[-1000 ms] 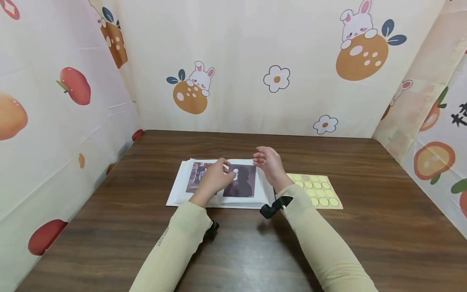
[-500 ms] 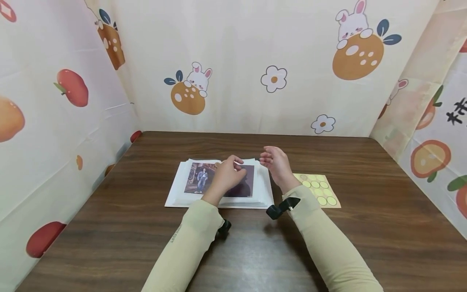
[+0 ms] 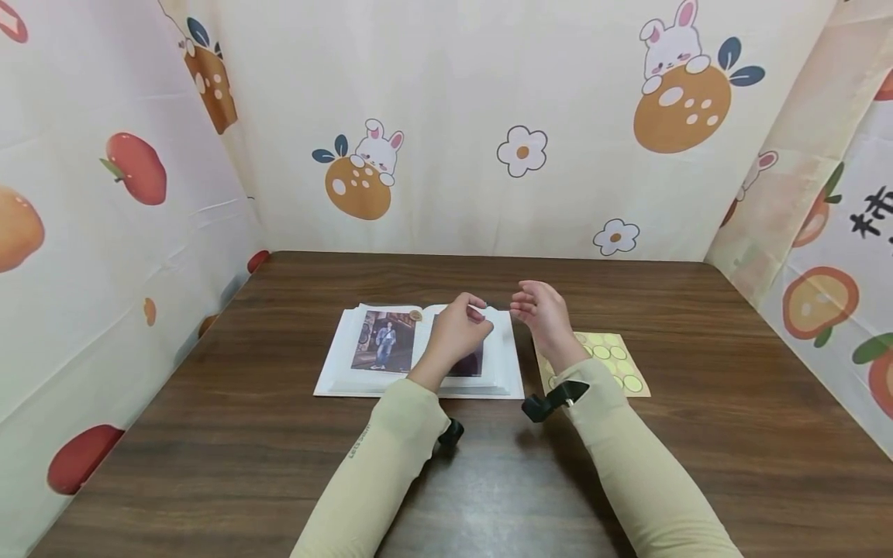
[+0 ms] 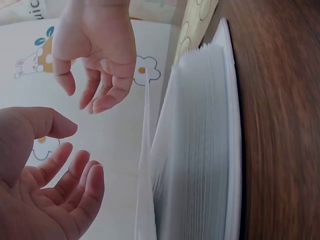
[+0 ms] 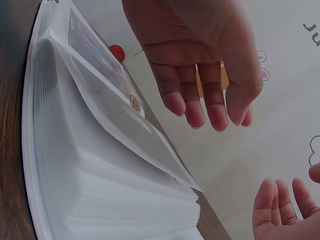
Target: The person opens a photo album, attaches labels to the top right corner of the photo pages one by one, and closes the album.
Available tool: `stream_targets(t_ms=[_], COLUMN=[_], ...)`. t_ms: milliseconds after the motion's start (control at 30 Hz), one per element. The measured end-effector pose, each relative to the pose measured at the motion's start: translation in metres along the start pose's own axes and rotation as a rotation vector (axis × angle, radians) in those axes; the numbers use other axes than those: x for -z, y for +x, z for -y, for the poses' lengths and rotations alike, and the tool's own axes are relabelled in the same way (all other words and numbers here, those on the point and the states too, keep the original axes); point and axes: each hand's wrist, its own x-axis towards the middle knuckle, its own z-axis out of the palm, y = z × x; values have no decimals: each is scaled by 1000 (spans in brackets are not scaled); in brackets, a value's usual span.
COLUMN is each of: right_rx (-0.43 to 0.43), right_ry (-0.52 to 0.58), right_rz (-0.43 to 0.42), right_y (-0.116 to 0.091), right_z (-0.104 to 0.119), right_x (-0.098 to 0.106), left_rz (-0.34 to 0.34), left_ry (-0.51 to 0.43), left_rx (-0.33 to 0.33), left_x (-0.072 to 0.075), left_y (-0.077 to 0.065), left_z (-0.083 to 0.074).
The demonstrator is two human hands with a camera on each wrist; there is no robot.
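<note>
An open photo album [image 3: 336, 376] lies on the table, with a photo of a standing person [image 3: 384, 341] on its left page. Beside that photo's upper right corner is a small round brown sticker [image 3: 415, 315]. My left hand [image 3: 456, 329] hovers over the right page and partly covers a darker photo [image 3: 467, 366]. Its thumb and fingers are loosely bent with nothing between them, as the left wrist view shows. Off the album's right edge, above the sticker sheet [image 3: 608, 341], hangs my right hand [image 3: 547, 314], fingers relaxed and holding nothing. One clear sleeve page [image 5: 125, 130] stands raised from the stack.
The yellow sheet carries rows of round stickers and lies right of the album on the brown wooden table [image 3: 488, 480]. Patterned curtains [image 3: 446, 93] close in the back and both sides. A black camera mount sits on each wrist.
Both hands have drifted to the right, the left one from between the pages onto the right page. The left photo and the round sticker have come into view. Neither hand has taken anything.
</note>
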Motion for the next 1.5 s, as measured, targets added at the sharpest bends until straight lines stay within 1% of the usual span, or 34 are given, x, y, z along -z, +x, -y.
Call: stream_targets(t_ms=[133, 233, 467, 633, 833, 1067, 1233, 1333, 1500], right_rx=[9, 19, 47, 49, 42, 43, 25, 16, 16], right_ry=[-11, -3, 10, 23, 48, 89, 120, 129, 129], right_rz=[-2, -4, 3, -8, -47, -48, -51, -56, -81], right_y=[-2, -3, -7, -7, -9, -12, -13, -14, -15], right_z=[2, 4, 10, 14, 18, 23, 26, 26, 26], right_x=[6, 11, 23, 30, 40, 53, 61, 64, 69], left_rz=[15, 23, 23, 34, 66, 89, 106, 120, 147], left_ry=[-19, -47, -67, -71, -100, -62, -57, -30, 36], left_rx=[17, 17, -31, -39, -52, -54, -52, -55, -90], left_x=[-4, -8, -18, -25, -35, -46, -54, -58, -63], left_y=[0, 2, 6, 7, 8, 13, 14, 14, 16], left_z=[-3, -4, -12, -18, -24, -29, -33, -35, -36])
